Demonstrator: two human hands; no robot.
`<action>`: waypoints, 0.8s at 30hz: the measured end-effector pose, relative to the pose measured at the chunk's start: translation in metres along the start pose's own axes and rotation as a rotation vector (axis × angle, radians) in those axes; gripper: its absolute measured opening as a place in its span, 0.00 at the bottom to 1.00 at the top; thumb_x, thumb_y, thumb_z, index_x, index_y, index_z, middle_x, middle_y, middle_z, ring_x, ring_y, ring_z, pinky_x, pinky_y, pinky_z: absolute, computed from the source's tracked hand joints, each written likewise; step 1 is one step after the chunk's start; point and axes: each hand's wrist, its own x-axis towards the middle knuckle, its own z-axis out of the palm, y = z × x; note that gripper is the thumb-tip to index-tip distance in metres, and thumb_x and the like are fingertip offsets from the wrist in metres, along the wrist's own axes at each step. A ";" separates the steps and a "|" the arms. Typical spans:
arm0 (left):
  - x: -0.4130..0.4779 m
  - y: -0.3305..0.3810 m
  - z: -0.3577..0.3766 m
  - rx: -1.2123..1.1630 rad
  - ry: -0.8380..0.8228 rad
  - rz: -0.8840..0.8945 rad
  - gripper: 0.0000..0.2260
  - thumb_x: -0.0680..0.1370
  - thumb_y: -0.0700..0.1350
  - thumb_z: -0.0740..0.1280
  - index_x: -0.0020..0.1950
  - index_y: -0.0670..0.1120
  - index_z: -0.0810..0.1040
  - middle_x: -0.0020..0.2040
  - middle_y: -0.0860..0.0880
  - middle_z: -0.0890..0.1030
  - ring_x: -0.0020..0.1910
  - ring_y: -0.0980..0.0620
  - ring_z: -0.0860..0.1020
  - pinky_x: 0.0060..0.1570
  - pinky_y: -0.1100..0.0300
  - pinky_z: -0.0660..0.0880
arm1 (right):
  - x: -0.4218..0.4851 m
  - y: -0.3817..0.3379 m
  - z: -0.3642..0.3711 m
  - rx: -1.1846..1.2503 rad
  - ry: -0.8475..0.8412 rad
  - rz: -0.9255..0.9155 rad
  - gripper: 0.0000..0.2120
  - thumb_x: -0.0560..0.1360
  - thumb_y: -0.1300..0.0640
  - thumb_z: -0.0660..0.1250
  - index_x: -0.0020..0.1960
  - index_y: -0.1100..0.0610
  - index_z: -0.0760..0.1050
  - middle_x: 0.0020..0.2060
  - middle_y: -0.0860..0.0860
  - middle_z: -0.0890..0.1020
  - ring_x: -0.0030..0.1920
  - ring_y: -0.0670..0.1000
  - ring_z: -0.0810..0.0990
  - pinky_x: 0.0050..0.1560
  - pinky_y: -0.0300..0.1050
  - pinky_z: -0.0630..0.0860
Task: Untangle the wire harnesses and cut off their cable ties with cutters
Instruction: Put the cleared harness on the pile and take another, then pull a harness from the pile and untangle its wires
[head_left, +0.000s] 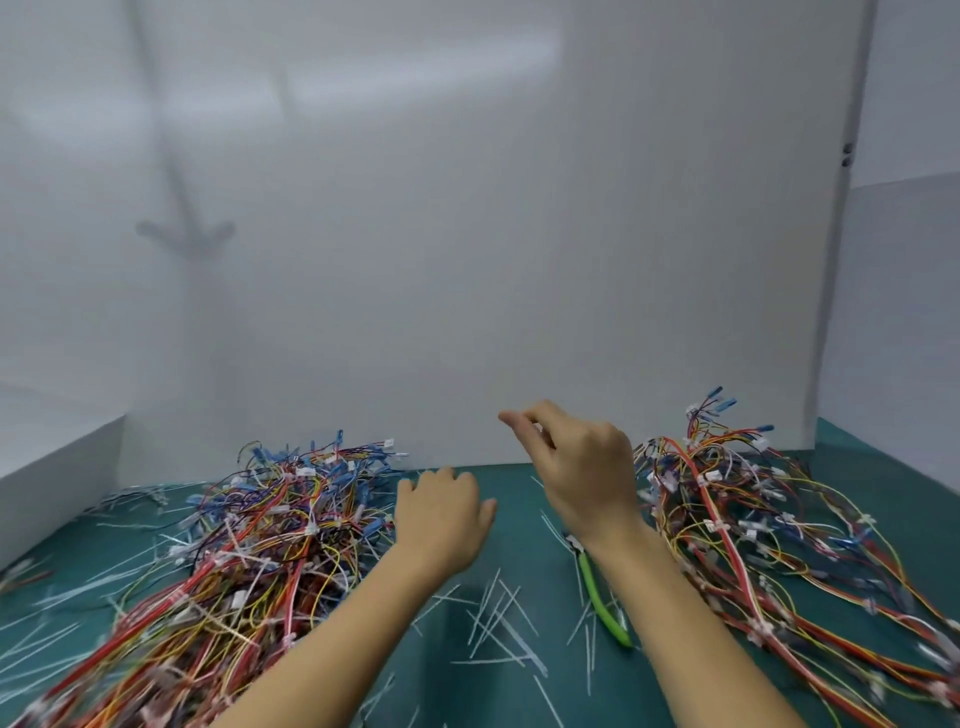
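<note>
While my left hand (441, 514) rests with slack fingers against the edge of the tangled left pile of harnesses (270, 545), my right hand (582, 467) hangs raised, its fingertips drawn together. Whether they pinch anything I cannot tell. The green-handled cutters (602, 608) lie on the mat (524, 561) just under my right wrist, long axis pointing away from me, so that hand is nearer. A second pile (753, 519) spreads rightward and cut ties (498, 623) litter the middle. I see no container.

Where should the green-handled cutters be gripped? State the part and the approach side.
Grip the cutters by the green handles' near end, from above and the left: they lie flat on the mat, head pointing away, with the right forearm along their right side.
</note>
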 end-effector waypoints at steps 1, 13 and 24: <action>0.001 -0.014 0.003 0.058 0.047 -0.050 0.19 0.82 0.57 0.56 0.63 0.46 0.75 0.63 0.45 0.77 0.64 0.44 0.73 0.64 0.46 0.66 | -0.006 -0.003 0.004 -0.027 0.065 -0.023 0.20 0.77 0.47 0.65 0.32 0.58 0.78 0.19 0.53 0.72 0.20 0.59 0.70 0.21 0.45 0.66; -0.010 -0.134 -0.010 0.198 0.012 -0.457 0.16 0.80 0.45 0.65 0.66 0.41 0.71 0.63 0.42 0.75 0.63 0.41 0.73 0.52 0.50 0.76 | -0.086 0.013 0.065 -0.208 -0.072 -0.206 0.13 0.77 0.52 0.61 0.38 0.54 0.79 0.24 0.47 0.74 0.23 0.51 0.71 0.21 0.43 0.67; 0.018 -0.184 -0.056 -0.198 -0.002 -0.490 0.14 0.75 0.45 0.69 0.34 0.43 0.68 0.33 0.46 0.73 0.34 0.47 0.72 0.36 0.58 0.69 | -0.091 0.015 0.062 -0.235 -0.137 -0.151 0.12 0.77 0.53 0.59 0.41 0.54 0.79 0.25 0.46 0.74 0.22 0.49 0.72 0.22 0.42 0.62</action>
